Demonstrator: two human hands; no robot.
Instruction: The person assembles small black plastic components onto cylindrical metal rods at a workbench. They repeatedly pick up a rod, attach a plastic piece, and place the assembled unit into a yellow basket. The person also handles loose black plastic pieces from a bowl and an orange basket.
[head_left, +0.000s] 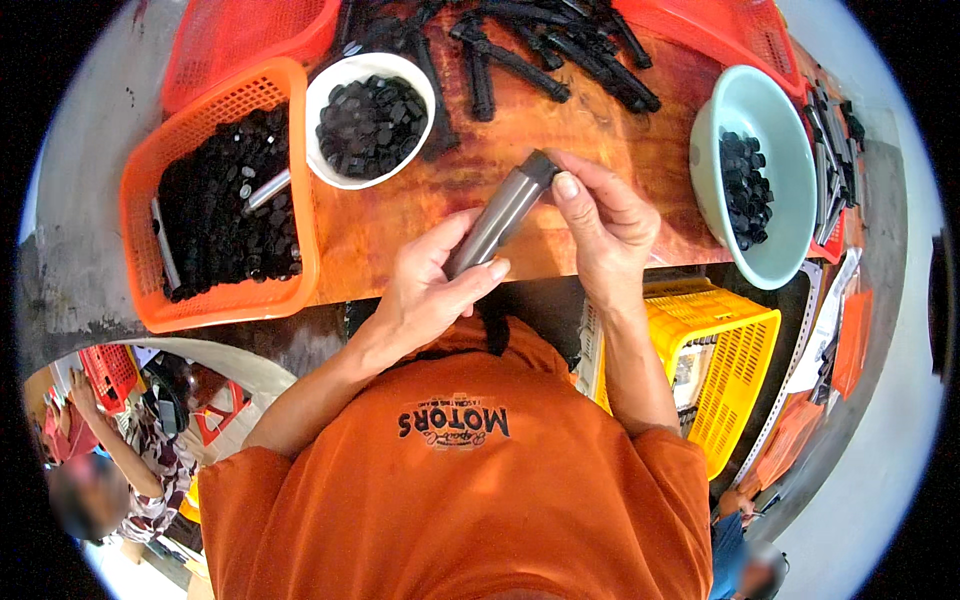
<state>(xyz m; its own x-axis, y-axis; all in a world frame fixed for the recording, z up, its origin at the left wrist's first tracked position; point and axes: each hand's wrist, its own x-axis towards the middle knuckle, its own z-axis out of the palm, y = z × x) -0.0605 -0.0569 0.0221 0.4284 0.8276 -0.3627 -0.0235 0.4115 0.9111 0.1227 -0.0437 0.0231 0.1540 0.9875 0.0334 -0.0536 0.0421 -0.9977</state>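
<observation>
A grey metal tube [497, 222] is held tilted over the front edge of the wooden table, its upper end pointing away to the right. My left hand [430, 275] is closed round the lower part of the tube. At the upper end sits a black cap [540, 166]. The thumb and fingers of my right hand [605, 225] pinch this cap. Left of my hands stands a white bowl [425, 90] of small black caps [370, 125]. To the right a pale blue-green bowl [790, 150] holds more black caps.
An orange basket [312, 210] of black parts and a few metal tubes stands at the left. Long black parts [560, 60] lie in a pile at the back of the wooden table [400, 225]. A yellow crate [740, 390] is below on the right. Other people work nearby.
</observation>
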